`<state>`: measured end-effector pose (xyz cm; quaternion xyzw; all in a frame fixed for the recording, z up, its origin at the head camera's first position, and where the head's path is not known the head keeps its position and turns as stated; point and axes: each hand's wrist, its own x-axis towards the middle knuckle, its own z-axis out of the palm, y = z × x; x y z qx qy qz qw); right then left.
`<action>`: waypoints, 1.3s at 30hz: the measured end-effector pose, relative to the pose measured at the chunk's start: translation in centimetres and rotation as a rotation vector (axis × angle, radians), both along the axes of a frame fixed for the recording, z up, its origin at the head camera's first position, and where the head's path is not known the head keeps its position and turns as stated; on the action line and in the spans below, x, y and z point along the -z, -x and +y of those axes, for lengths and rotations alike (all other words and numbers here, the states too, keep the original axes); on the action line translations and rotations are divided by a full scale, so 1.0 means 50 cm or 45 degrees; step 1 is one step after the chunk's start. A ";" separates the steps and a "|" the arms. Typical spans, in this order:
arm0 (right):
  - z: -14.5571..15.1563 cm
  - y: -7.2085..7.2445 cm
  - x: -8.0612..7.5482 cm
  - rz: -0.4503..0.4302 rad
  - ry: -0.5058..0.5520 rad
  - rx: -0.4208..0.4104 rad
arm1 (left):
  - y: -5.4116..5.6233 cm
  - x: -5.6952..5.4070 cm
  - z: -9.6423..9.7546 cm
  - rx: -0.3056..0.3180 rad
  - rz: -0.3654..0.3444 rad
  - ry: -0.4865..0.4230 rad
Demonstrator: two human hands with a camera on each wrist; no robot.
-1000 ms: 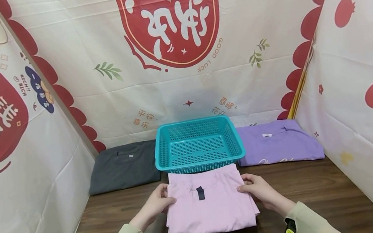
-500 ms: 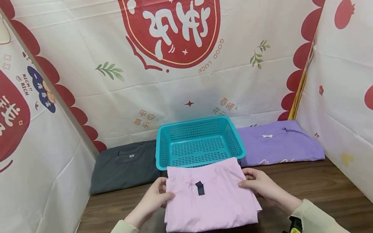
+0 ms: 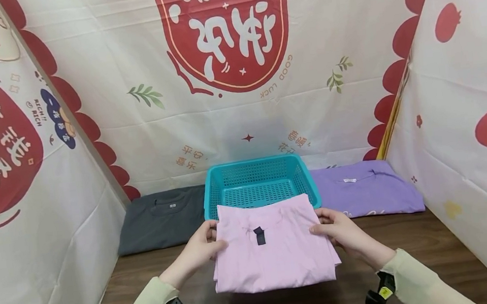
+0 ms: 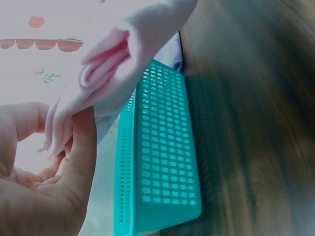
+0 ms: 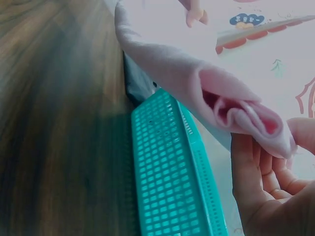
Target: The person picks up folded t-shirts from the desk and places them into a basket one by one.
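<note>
A folded pink T-shirt (image 3: 277, 257) with a dark neck label is held up level between both hands, clear of the table in the wrist views. My left hand (image 3: 197, 248) pinches its left edge, thumb on top and fingers beneath. On the opposite edge my right hand (image 3: 341, 233) grips the cloth the same way. Rolled layers of the shirt show at its side in the right wrist view. Just beyond stands a teal plastic basket (image 3: 253, 163) with nothing in it that shows; the shirt's far edge overlaps its near rim in the head view.
To the left of the basket lies a folded dark grey T-shirt (image 3: 157, 225). A folded purple T-shirt (image 3: 368, 191) lies on its right. The wooden table (image 3: 415, 262) is bounded by printed white cloth walls (image 3: 334, 122) at the back and both sides.
Both hands have lifted the pink T-shirt and moved it forward, so it now overlaps the basket's near side. The basket and the other two shirts have stayed in place.
</note>
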<state>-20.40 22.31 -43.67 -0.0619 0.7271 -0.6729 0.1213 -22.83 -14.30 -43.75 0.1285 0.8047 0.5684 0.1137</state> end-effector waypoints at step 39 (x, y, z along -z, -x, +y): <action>0.014 0.219 -0.070 -0.043 -0.032 0.199 | 0.182 -0.068 0.035 -0.296 0.127 -0.020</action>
